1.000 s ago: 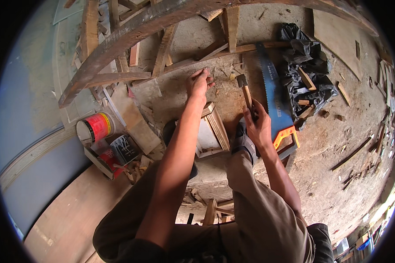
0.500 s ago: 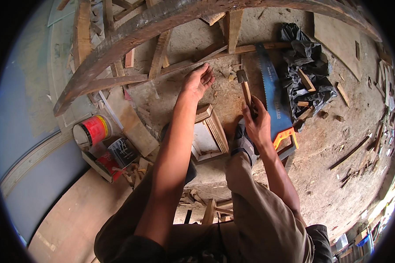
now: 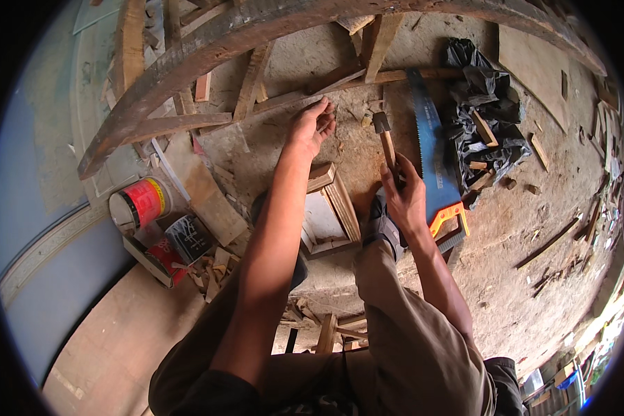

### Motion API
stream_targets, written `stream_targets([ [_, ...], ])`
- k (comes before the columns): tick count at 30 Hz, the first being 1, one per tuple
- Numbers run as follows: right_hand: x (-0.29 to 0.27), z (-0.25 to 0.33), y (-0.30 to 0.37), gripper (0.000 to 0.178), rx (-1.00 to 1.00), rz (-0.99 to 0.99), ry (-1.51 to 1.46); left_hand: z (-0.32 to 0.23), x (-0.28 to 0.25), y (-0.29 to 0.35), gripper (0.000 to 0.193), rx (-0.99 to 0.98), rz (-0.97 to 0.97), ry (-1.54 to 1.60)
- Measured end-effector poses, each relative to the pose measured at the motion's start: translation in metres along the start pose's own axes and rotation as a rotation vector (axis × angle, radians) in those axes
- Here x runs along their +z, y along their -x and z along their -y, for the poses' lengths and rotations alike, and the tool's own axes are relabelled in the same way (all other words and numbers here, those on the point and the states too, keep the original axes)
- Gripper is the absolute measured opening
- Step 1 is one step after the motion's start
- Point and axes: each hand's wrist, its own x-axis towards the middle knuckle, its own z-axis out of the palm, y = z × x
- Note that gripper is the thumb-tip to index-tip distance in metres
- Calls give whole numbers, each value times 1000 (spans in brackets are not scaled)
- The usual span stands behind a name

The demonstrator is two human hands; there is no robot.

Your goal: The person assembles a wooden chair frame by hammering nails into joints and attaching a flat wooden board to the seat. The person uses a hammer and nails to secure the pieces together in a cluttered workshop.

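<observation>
A hammer with a dark head and a wooden handle points away from me, and my right hand is closed round the lower handle. To its left, my left hand is raised with the fingers curled in toward the thumb; whatever may be in them is too small to make out. Between my forearms a small wooden frame or box rests by my feet, its left side partly hidden by my left arm. Just right of the hammer lies a handsaw with a blue blade and an orange handle.
A curved wooden beam with cross-pieces arches across the far side. Crumpled black plastic with wood offcuts lies beyond the saw. At left stand a red-labelled can and a dark tin, near a plywood sheet.
The fingers of my left hand have drawn a little closer together. My right hand keeps its hold on the hammer, nearly still. The view has shifted slightly.
</observation>
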Motion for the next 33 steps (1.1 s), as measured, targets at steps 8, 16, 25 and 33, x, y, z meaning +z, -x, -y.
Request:
stream_targets([
  [8,3,-2,3,44,-31,13,-1,-6,4,3,12,-20,-13,82],
  [16,0,-3,3,46,-27,19,30,-14,10,6,12,-27,23,101],
  [25,-3,0,2,48,-27,15,39,-12,11,8,11,-10,26,98],
  [33,-2,-2,6,48,5,32,16,-12,12,7,13,-23,32,166],
])
